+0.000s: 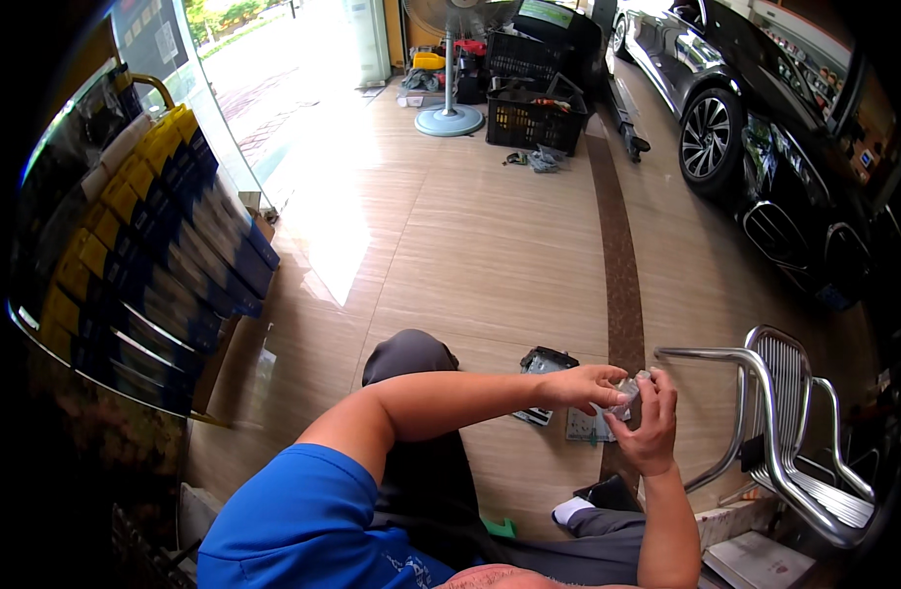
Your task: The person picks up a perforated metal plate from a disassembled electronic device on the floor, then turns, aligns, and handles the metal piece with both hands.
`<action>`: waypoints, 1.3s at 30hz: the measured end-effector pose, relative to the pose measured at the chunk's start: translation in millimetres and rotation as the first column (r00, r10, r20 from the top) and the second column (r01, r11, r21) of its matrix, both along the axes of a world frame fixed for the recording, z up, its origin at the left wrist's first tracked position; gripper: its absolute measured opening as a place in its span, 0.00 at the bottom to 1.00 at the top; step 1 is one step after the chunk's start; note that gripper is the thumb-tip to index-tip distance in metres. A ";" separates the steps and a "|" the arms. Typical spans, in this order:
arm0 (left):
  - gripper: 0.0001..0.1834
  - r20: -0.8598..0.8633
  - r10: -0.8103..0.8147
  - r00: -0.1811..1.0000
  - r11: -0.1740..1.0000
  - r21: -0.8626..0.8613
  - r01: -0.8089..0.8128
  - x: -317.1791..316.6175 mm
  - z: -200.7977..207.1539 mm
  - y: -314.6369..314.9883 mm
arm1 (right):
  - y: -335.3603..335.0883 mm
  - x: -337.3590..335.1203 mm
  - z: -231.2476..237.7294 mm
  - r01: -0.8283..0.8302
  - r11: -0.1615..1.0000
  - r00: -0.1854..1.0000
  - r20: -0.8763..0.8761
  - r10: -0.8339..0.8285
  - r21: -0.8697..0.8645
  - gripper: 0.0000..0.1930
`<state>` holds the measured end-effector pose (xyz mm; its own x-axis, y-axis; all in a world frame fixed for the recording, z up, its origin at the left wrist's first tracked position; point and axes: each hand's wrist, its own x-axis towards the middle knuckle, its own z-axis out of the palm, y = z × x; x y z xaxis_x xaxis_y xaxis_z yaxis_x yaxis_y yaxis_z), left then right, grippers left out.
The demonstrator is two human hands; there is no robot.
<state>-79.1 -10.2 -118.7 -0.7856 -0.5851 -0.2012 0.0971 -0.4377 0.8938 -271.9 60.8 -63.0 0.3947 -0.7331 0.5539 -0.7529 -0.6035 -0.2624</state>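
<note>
Close together, the fingers point(650, 395) of two bare hands are closed around a small clear object point(625, 391), held up in the air right of centre and below the middle of the view; its exact shape is too small to make out. The left hand point(586, 387) reaches across from the left, its thumb and fingertips on the near side of the object, while the right hand point(651, 433) rises from below and curls its fingers about the other side. Under and behind the hands, on the floor, lie a dark boxy device point(547, 361), partly hidden by the left hand, and a pale flat panel point(582, 427). The left arm comes out of a bright blue short sleeve point(284, 501), and a knee point(406, 356) in dark grey trousers bends beyond that arm. Lower down are a white-socked foot point(570, 509), a black shoe point(612, 493) and a bit of something green point(500, 528). Just right of the hands stands a tubular metal chair point(784, 398) with a slatted seat. Glossy beige floor tiles point(470, 236) spread outward, crossed by a dark brown strip point(617, 265). At the left leans a display rack point(207, 378) full of blue and yellow packages point(166, 216). Farther off, a pedestal fan point(450, 119) stands beside black plastic crates point(534, 128), near a bright doorway point(367, 44). At the upper right is a shiny dark car point(666, 59) with a spoked wheel point(711, 135).
</note>
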 end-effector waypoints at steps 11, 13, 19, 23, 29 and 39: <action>0.49 -0.103 -0.042 0.994 0.998 -0.051 0.037 -4.1 -8.3 -2.3 | -1.8 1.5 -6.7 -0.022 1.000 1.000 -0.021 0.022 -0.002 0.42; 0.49 -0.098 -0.025 0.995 0.997 -0.073 0.018 -5.8 -7.1 -1.6 | -1.4 0.4 -6.6 -0.021 1.000 1.000 -0.020 0.021 -0.001 0.42; 0.49 0.011 0.071 0.997 0.963 -0.262 -0.066 -3.7 -8.0 0.0 | -1.5 1.3 -4.1 -0.049 0.999 0.999 0.000 0.049 0.007 0.41; 0.49 0.082 0.123 0.989 0.926 -0.368 -0.084 -2.4 -3.2 1.0 | -2.0 1.2 -2.2 -0.068 0.997 0.998 0.015 0.067 0.022 0.40; 0.48 0.097 0.119 0.988 0.922 -0.381 -0.074 -3.9 -4.7 0.0 | -2.9 -2.0 -3.4 -0.073 0.997 0.997 0.013 0.073 0.027 0.39; 0.43 -0.023 -0.011 1.000 0.987 -0.160 0.007 -1.6 -5.0 -0.5 | -0.6 -1.9 -3.2 -0.074 0.997 0.997 0.030 0.073 0.037 0.40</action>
